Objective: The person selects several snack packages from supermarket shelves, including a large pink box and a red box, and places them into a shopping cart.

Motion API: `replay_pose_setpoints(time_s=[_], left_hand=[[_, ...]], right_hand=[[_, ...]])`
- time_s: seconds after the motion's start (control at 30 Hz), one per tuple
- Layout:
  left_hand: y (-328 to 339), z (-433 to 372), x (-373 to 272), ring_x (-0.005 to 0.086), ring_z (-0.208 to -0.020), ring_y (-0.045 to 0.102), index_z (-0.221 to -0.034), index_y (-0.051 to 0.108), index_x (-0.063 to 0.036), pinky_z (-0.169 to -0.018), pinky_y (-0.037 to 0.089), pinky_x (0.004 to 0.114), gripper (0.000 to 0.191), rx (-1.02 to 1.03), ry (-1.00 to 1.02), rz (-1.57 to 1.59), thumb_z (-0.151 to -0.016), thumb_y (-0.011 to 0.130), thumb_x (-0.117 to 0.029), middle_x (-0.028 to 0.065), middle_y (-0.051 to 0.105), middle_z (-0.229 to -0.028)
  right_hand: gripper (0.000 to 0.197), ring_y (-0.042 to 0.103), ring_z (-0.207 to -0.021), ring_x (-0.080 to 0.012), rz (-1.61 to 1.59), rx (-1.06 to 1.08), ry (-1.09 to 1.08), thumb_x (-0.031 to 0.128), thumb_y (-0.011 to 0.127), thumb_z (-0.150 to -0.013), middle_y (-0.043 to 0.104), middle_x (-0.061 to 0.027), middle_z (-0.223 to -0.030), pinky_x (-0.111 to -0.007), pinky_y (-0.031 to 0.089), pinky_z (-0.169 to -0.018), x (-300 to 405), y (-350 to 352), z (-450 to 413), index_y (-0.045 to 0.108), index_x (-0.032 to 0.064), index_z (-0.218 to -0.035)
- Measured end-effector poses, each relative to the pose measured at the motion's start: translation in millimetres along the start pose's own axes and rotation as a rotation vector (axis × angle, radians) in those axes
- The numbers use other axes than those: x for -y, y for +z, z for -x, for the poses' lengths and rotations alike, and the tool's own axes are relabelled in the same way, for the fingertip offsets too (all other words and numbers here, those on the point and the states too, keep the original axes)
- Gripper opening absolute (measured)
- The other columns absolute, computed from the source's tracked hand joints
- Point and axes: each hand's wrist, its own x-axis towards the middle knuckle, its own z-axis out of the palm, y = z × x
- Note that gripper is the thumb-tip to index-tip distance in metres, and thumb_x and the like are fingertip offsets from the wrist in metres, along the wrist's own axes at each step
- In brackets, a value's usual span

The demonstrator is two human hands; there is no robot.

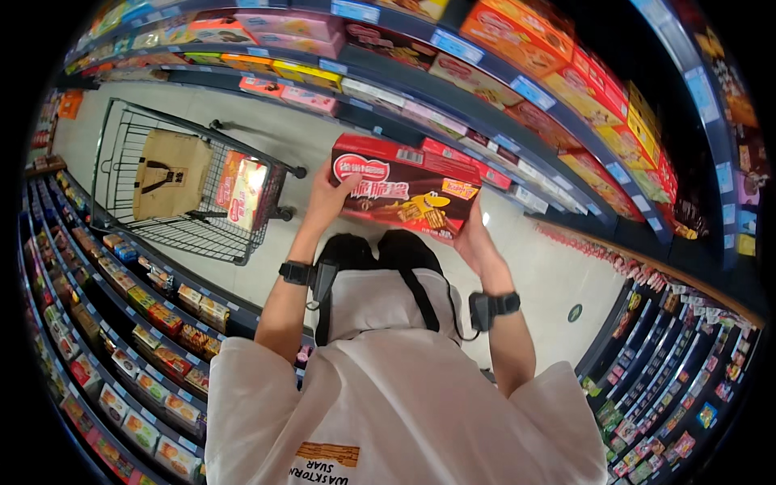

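Note:
A red and dark brown snack box (403, 188), printed with a yellow cartoon figure and wafers, is held between both hands in front of the body. My left hand (336, 197) grips its left end, with the thumb on the front face. At the lower right end, my right hand (476, 236) grips the box, its fingers partly hidden. To the left stands a wire shopping cart (176, 233). In it are a tan bag (173, 176) with dark handles and some red and cream snack boxes (244, 191).
Shelves (376, 79) of boxed snacks curve across the top and right. Another shelf unit (121, 291) with packaged foods runs along the lower left. At the lower right stand racks (655, 357) of small packets. A round green sign (575, 313) is on the pale floor.

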Motion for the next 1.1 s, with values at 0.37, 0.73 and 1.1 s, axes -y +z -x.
replay_pose_setpoints(time_s=[0.37, 0.73, 1.1], left_hand=[[59, -37, 2, 0.0204, -0.107, 0.052, -0.139, 0.04, -0.0063, -0.09, 0.045, 0.031, 0.065, 0.068, 0.214, -0.306, -0.082, 0.07, -0.015, 0.0121, 0.047, -0.115], [55, -117, -25, 0.0371, -0.119, 0.047, -0.13, 0.037, 0.0113, -0.099, 0.039, 0.038, 0.077, -0.01, 0.303, -0.336, -0.08, 0.07, -0.037, 0.0258, 0.041, -0.13], [24, -209, -13, 0.0339, -0.107, 0.051, -0.132, 0.045, -0.0006, -0.094, 0.041, 0.037, 0.066, -0.158, 0.446, -0.289, -0.08, 0.07, -0.03, 0.019, 0.05, -0.114]], right_hand=[[0.069, 0.039, -0.127, -0.0223, 0.17, -0.08, 0.044, 0.065, 0.022, -0.094, 0.04, -0.0072, -0.14, -0.043, 0.034, -0.103, 37, -69, -43, 0.035, 0.0142, -0.139], [0.061, 0.05, -0.111, -0.0191, 0.054, -0.215, -0.107, 0.06, 0.033, -0.094, 0.052, -0.0061, -0.127, -0.037, 0.035, -0.104, 57, -39, -109, 0.043, 0.0117, -0.131], [0.066, 0.036, -0.132, -0.0192, 0.149, -0.352, -0.259, 0.055, 0.029, -0.096, 0.04, -0.0094, -0.141, -0.038, 0.023, -0.114, 76, 0, -173, 0.031, 0.004, -0.138]])
